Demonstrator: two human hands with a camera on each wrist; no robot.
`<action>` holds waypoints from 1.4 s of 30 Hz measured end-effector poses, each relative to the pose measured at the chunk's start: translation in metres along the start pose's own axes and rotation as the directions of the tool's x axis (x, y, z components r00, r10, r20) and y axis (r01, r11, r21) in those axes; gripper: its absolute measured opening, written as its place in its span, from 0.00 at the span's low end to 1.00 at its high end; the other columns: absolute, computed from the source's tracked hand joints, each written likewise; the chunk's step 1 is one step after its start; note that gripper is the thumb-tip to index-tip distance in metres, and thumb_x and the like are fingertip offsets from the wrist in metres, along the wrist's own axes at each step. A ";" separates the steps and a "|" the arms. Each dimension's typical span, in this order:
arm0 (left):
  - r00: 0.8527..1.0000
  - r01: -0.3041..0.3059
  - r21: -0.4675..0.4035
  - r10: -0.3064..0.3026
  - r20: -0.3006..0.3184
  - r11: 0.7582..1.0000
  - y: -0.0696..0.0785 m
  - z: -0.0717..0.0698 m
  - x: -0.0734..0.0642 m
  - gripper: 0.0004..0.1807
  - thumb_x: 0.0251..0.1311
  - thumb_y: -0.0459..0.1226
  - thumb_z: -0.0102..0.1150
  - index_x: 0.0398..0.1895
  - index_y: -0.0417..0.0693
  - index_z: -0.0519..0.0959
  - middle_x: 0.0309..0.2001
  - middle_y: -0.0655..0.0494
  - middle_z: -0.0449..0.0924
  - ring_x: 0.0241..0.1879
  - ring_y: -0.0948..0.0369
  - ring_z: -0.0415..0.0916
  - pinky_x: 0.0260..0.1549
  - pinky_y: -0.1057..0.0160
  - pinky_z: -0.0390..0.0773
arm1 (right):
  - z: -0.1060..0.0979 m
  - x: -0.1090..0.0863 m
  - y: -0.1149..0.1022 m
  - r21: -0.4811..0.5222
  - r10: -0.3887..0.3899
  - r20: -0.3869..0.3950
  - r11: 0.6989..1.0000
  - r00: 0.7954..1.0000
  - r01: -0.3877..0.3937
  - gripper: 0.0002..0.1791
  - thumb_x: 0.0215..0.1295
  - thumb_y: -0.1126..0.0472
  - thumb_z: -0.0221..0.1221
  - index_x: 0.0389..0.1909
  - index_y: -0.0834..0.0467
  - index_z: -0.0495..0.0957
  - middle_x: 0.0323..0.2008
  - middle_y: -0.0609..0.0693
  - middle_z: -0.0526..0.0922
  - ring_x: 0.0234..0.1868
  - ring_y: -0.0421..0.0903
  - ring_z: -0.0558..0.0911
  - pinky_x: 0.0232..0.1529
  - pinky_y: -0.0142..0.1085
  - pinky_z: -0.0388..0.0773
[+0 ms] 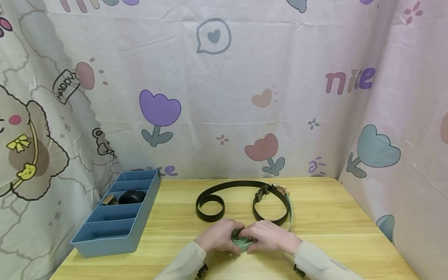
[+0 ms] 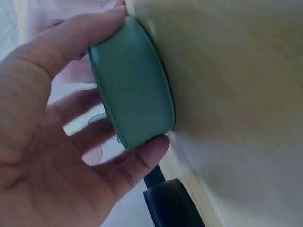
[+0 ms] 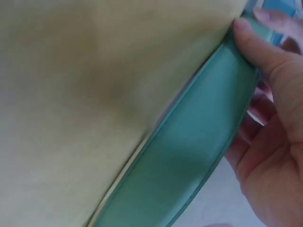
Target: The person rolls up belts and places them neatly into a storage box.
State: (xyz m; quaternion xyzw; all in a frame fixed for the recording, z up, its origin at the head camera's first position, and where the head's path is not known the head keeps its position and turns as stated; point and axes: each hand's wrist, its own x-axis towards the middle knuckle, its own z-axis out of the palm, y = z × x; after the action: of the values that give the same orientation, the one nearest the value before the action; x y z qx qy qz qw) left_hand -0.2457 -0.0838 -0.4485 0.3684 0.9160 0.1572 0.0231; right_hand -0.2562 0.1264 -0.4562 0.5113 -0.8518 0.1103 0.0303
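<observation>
A light green belt (image 1: 241, 243) is wound into a coil standing on its edge on the table, between the two hands. My left hand (image 1: 219, 236) grips the coil from the left; in the left wrist view its thumb and fingers curve round the belt's smooth, stitched outer side (image 2: 135, 87). From the right, my right hand (image 1: 269, 236) pinches the belt beside the coil. The right wrist view shows the unrolled length (image 3: 177, 146) running away from this hand. In the head view that strip passes behind the right hand, toward a gold-toned buckle (image 1: 280, 189) at the back.
Behind the hands lies a black belt (image 1: 238, 183), loosely curled at its left end and looped at its buckle end on the right. At left stands a blue divided box (image 1: 145, 217), with a rolled black belt (image 1: 131, 197) and a gold-toned buckle (image 1: 110, 200) in one compartment.
</observation>
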 end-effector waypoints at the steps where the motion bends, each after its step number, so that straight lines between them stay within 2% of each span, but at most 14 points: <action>1: 1.000 -0.013 -0.014 0.013 0.011 1.000 0.000 0.000 0.001 0.23 0.37 0.46 0.80 0.38 0.63 0.79 0.34 0.73 0.78 0.33 0.75 0.71 0.35 0.75 0.72 | 0.000 -0.001 0.000 0.009 0.007 0.002 1.000 1.000 -0.007 0.20 0.54 0.49 0.69 0.49 0.45 0.80 0.36 0.33 0.82 0.30 0.26 0.73 0.31 0.21 0.69; 4: 0.999 -0.027 -0.009 0.027 0.037 1.000 -0.001 0.000 0.001 0.25 0.38 0.46 0.79 0.42 0.63 0.79 0.38 0.73 0.79 0.37 0.74 0.71 0.40 0.74 0.72 | 0.000 -0.003 0.001 0.009 0.004 -0.011 1.000 1.000 -0.004 0.22 0.54 0.49 0.69 0.51 0.46 0.81 0.42 0.36 0.84 0.36 0.27 0.77 0.37 0.21 0.72; 7: 1.000 0.013 0.034 -0.014 0.023 0.999 0.001 0.001 0.000 0.27 0.40 0.54 0.77 0.43 0.59 0.77 0.36 0.69 0.76 0.35 0.72 0.70 0.36 0.73 0.72 | 0.002 -0.002 0.000 -0.001 -0.008 -0.031 1.000 0.999 0.008 0.18 0.56 0.48 0.68 0.48 0.46 0.82 0.39 0.35 0.84 0.34 0.26 0.77 0.36 0.19 0.72; 10: 0.998 0.063 0.075 -0.062 -0.018 0.995 0.003 0.003 -0.001 0.29 0.38 0.60 0.75 0.39 0.56 0.75 0.31 0.67 0.74 0.30 0.71 0.67 0.30 0.73 0.70 | 0.003 -0.002 0.000 -0.005 -0.011 -0.041 1.000 0.999 0.011 0.16 0.56 0.47 0.68 0.44 0.45 0.82 0.33 0.33 0.82 0.31 0.24 0.74 0.33 0.18 0.69; 12: 0.998 0.059 0.074 -0.056 -0.033 0.996 0.004 0.004 -0.001 0.28 0.38 0.58 0.76 0.36 0.56 0.76 0.29 0.67 0.73 0.28 0.72 0.66 0.28 0.74 0.69 | 0.004 -0.003 0.001 -0.002 -0.005 -0.029 1.000 1.000 0.005 0.17 0.55 0.47 0.68 0.45 0.44 0.81 0.32 0.32 0.81 0.30 0.25 0.73 0.32 0.18 0.68; 15: 1.000 0.009 0.048 -0.008 -0.014 0.999 0.003 0.003 0.001 0.24 0.37 0.52 0.79 0.35 0.57 0.76 0.29 0.68 0.74 0.28 0.73 0.67 0.29 0.75 0.70 | 0.001 -0.007 0.003 0.007 0.010 0.015 1.000 1.000 -0.011 0.24 0.53 0.48 0.69 0.52 0.44 0.79 0.33 0.33 0.80 0.30 0.26 0.72 0.32 0.20 0.69; 20: 0.997 -0.061 -0.006 0.061 0.048 0.998 -0.003 -0.001 0.004 0.27 0.36 0.45 0.80 0.43 0.61 0.78 0.42 0.70 0.80 0.40 0.73 0.73 0.43 0.73 0.73 | -0.007 -0.011 0.008 0.026 0.027 0.079 0.999 0.997 -0.029 0.32 0.52 0.50 0.70 0.61 0.42 0.75 0.35 0.34 0.80 0.32 0.28 0.75 0.32 0.22 0.71; 23: 0.995 -0.076 -0.028 0.078 0.069 0.997 -0.008 -0.001 0.005 0.28 0.37 0.43 0.80 0.45 0.62 0.78 0.47 0.70 0.80 0.44 0.72 0.72 0.46 0.72 0.72 | -0.010 -0.012 0.009 0.021 0.030 0.102 0.999 0.994 -0.032 0.34 0.52 0.52 0.71 0.63 0.41 0.73 0.33 0.33 0.78 0.30 0.27 0.73 0.30 0.21 0.69; 29: 0.995 -0.050 -0.034 0.052 0.081 0.998 -0.013 -0.001 0.006 0.27 0.37 0.44 0.79 0.45 0.64 0.78 0.44 0.71 0.78 0.42 0.71 0.70 0.43 0.71 0.70 | -0.012 -0.016 0.009 0.005 0.079 0.145 0.997 0.986 -0.081 0.37 0.55 0.51 0.69 0.67 0.37 0.68 0.21 0.31 0.69 0.20 0.28 0.65 0.21 0.24 0.64; 35: 0.996 -0.018 -0.025 0.020 0.085 1.000 -0.011 -0.001 0.006 0.25 0.36 0.44 0.80 0.40 0.65 0.77 0.39 0.73 0.76 0.39 0.70 0.69 0.39 0.72 0.69 | -0.011 -0.018 0.007 0.031 0.104 0.158 0.993 0.982 -0.111 0.35 0.61 0.50 0.65 0.69 0.35 0.65 0.16 0.34 0.64 0.16 0.29 0.61 0.18 0.26 0.62; 37: 0.996 -0.011 -0.016 0.013 0.087 1.000 -0.010 -0.002 0.006 0.25 0.36 0.44 0.80 0.40 0.65 0.77 0.38 0.72 0.76 0.39 0.69 0.69 0.39 0.72 0.69 | -0.010 -0.019 0.008 0.024 0.098 0.147 0.994 0.984 -0.103 0.35 0.62 0.49 0.64 0.69 0.36 0.65 0.18 0.34 0.68 0.18 0.29 0.64 0.20 0.26 0.66; 38: 0.996 -0.006 -0.009 0.007 0.089 1.000 -0.010 -0.002 0.006 0.26 0.36 0.45 0.80 0.41 0.65 0.77 0.40 0.72 0.76 0.40 0.69 0.69 0.40 0.72 0.70 | -0.009 -0.019 0.008 0.009 0.092 0.135 0.996 0.987 -0.094 0.34 0.62 0.49 0.64 0.69 0.36 0.65 0.21 0.34 0.74 0.20 0.28 0.68 0.23 0.26 0.69; 42: 0.994 0.022 -0.007 -0.021 0.112 1.000 -0.007 -0.003 0.003 0.36 0.36 0.43 0.79 0.56 0.65 0.78 0.48 0.66 0.75 0.45 0.69 0.69 0.46 0.70 0.72 | -0.005 -0.015 0.009 -0.052 0.051 0.078 0.998 0.996 -0.047 0.32 0.60 0.49 0.65 0.66 0.38 0.70 0.41 0.37 0.82 0.35 0.31 0.78 0.37 0.29 0.76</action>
State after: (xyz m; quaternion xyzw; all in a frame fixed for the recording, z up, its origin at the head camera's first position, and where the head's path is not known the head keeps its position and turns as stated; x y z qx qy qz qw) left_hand -0.2528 -0.0873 -0.4480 0.3664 0.9166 0.1397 0.0774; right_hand -0.2570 0.1448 -0.4553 0.4932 -0.8671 0.0695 0.0066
